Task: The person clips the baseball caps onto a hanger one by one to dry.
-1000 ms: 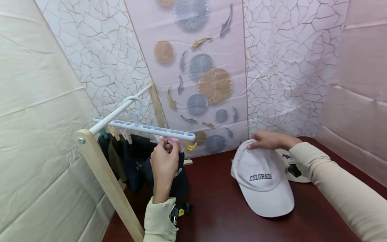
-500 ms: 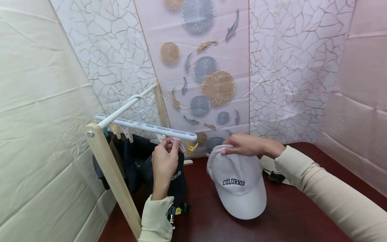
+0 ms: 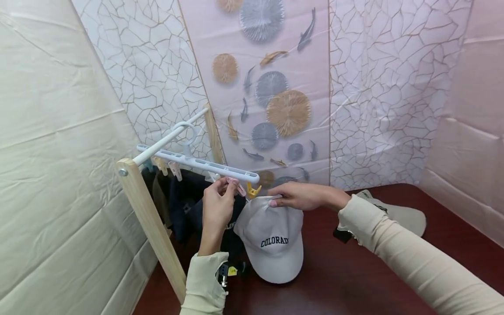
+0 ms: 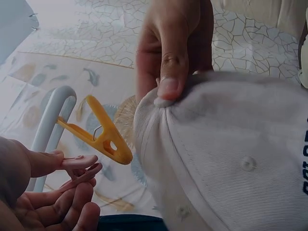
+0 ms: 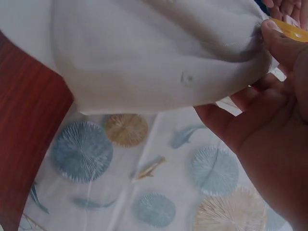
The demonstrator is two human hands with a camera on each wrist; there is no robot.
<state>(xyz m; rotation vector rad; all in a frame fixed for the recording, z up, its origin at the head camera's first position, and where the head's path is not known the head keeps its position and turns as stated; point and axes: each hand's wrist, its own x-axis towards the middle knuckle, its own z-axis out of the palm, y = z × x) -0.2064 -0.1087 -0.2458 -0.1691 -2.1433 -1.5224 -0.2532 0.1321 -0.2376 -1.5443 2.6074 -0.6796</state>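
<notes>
1. While the white cap [image 3: 271, 236] hangs from the right hand [image 3: 297, 196] over the table [image 3: 334, 280], its left edge sits just beside the left hand [image 3: 218, 205] and partly covers a dark cap [image 3: 231, 232] behind it.
2. To the right of the white cap, a stretch of red-brown tabletop reaches across to the beige cap [image 3: 401, 214], which lies near the table's far right edge.
3. On the left the room is tighter: the wooden post [image 3: 151, 223] slants down just beside the left forearm, and the hanger [image 3: 204, 165] crosses above the left fingers, its rounded end near the top of the white cap.
4. A gap shows in the left wrist view between the pink clothespin [image 4: 79, 166] and the white cap; the yellow clothespin [image 4: 103, 134] hangs from the hanger near both.
5. The white cap has its crown up and its brim down, turned toward the wearer of the head camera, with the visible lettering upright. Its long axis runs steeply from pinched crown to brim, leaning slightly right at the bottom. I cannot tell whether the brim touches the table.
6. The right hand pinches the crown's top between thumb and fingers.
7. The left hand pinches the pink clothespin between thumb and fingers, its free end toward the white cap.
</notes>
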